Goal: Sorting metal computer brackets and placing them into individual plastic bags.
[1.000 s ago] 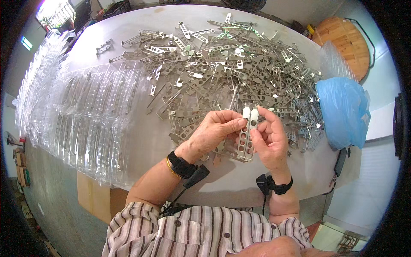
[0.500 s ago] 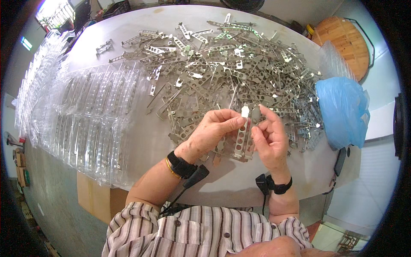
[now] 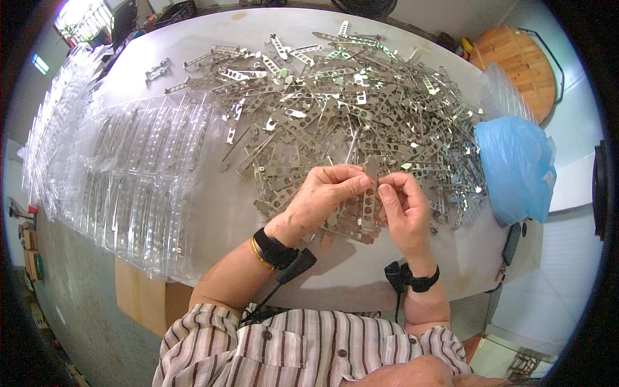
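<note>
Near the front of the heap, my left hand (image 3: 325, 192) pinches a flat perforated metal bracket (image 3: 368, 205) between thumb and fingers near its top end. The bracket is silvery, with a row of round holes along its length, and it hangs roughly upright. Close on its other side is my right hand (image 3: 409, 209), thumb and forefinger closed at the bracket's upper edge. Whether more than one bracket is stacked there I cannot tell. Beyond both hands spreads a big loose pile of similar metal brackets (image 3: 335, 109).
Clear plastic trays (image 3: 145, 169) with brackets in their slots lie left of the pile, beside more stacked trays (image 3: 61, 119). A blue plastic bag (image 3: 516, 169) sits at the table's right. A cardboard box (image 3: 143, 298) stands below the front left edge.
My right hand's raised forefinger has come down to the thumb, and the hand has closed in on the bracket. A second bracket strip beside the first now lines up with it. My left hand barely moved.
</note>
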### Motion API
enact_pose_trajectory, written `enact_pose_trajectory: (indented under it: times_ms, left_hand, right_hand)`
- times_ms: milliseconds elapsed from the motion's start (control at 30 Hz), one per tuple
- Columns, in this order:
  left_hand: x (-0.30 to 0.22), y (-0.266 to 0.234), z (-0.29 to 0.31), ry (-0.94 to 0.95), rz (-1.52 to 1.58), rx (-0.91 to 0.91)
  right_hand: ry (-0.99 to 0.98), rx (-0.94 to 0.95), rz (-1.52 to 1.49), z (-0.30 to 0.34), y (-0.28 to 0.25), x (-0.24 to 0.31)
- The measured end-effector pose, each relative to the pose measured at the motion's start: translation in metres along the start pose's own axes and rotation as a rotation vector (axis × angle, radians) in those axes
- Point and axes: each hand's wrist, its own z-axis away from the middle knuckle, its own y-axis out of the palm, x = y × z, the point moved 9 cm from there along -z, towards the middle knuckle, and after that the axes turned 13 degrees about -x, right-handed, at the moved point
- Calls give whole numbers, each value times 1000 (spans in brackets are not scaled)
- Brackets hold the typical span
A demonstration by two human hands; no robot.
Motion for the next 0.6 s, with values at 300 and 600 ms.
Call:
enact_pose_trajectory:
  times_ms: [300,600]
  left_hand:
    - [2,0,0,11,-37,-28]
    - [-14,2,2,53,174,-77]
  right_hand:
    - [108,83,-19,6,6,-8]
    - [158,46,-115,3,-1,0]
